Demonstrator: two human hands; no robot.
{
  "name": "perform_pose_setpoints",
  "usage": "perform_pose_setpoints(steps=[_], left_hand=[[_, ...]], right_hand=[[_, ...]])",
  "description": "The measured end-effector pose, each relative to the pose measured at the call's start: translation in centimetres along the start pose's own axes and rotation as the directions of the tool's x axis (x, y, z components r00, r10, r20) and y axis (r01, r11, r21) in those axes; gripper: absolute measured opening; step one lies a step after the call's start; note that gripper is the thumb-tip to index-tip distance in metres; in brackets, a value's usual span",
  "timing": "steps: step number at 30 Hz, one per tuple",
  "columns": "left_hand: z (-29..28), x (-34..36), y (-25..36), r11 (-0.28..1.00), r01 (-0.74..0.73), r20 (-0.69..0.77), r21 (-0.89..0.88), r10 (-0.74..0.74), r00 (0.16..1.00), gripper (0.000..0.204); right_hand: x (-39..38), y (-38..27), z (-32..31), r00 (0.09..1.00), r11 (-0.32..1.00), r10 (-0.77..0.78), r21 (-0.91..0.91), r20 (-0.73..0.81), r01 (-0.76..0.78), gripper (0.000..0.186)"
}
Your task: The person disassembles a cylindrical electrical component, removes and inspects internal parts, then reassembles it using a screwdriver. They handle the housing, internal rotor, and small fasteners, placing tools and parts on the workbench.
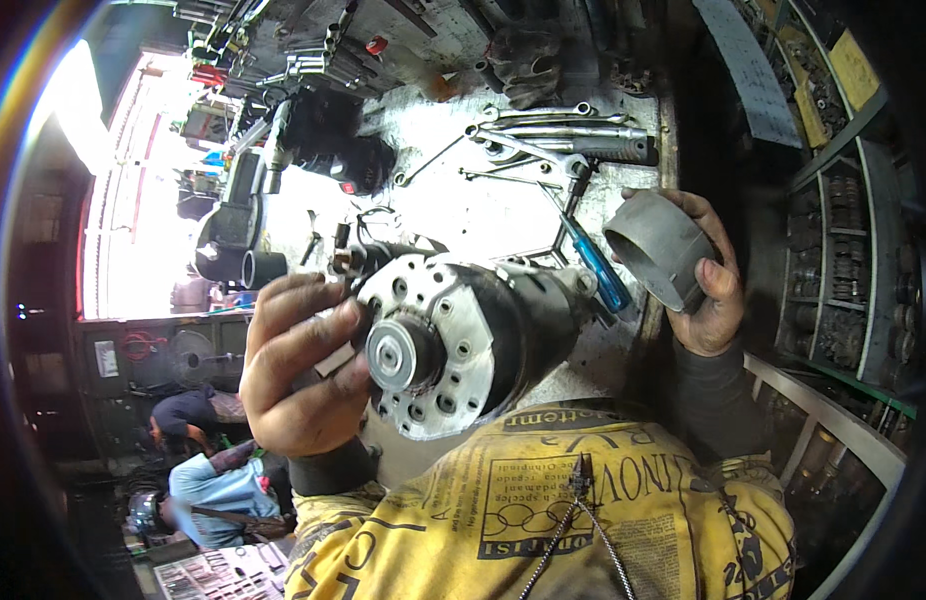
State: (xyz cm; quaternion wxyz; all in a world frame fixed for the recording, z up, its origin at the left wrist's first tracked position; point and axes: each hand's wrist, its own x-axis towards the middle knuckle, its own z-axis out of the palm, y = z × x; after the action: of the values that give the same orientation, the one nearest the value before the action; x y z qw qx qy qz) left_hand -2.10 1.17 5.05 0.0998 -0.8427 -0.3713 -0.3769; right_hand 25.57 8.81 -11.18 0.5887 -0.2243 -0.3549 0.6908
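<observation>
Left hand (303, 365): closed around the end plate of the motor (463, 340), thumb laid just beside the central hub (398, 355); the motor is held raised above the counter (463, 210), its drilled face turned toward the camera. Right hand (708, 275): gripped on a grey ring (658, 248), held apart to the motor's right. For a clean fit, the ring is best kept square to the motor body and the motor steadied firmly. A blue-handled screwdriver (598, 265) is lying beside the motor; wrenches (553, 135) are laid farther back. Another person (208, 470) is seen crouched at lower left.
</observation>
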Motion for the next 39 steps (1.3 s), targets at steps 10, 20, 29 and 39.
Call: perform_pose_setpoints(steps=[10,20,29,39], left_hand=[[-2.0,3.4,-0.7,0.992,0.121,0.293,-0.027,-0.108,0.95,0.033],[-1.4,7.8,-0.3,0.998,0.039,0.561,0.04,-0.055,0.826,0.035],[-1.1,9.7,-0.1,0.999,0.011,0.665,0.046,-0.039,0.746,0.048],[-0.2,12.8,-0.4,0.97,-0.239,0.819,-0.045,0.173,0.547,0.047]], right_hand=[[1.9,2.2,-1.8,0.983,0.983,0.182,0.037,0.018,-0.182,0.081],[2.3,3.0,-2.1,0.97,0.968,0.243,0.065,-0.022,-0.241,0.082],[3.1,4.1,-3.1,0.974,0.97,0.221,0.089,0.055,-0.225,0.085],[1.7,2.5,-2.8,0.984,0.98,0.179,0.087,-0.022,-0.177,0.082]])
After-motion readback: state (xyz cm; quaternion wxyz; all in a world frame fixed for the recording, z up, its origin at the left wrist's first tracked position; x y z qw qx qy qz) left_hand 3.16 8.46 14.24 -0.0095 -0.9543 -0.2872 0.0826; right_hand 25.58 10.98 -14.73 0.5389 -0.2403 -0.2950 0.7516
